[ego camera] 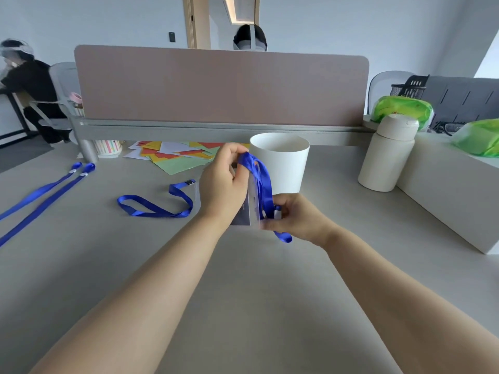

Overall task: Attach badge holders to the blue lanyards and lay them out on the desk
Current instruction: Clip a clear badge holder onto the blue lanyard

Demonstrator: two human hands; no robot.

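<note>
Pinching the blue lanyard up top, left hand; right hand grips the badge holder below.

4 lanyards, 1 cup, 1 bottle.

Office: partitioned desk, mesh chairs

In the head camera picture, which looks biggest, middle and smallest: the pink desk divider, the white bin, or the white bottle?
1. Pink desk divider, by far the biggest.
2. White bin and white bottle look about alike; too close to rank.
</note>
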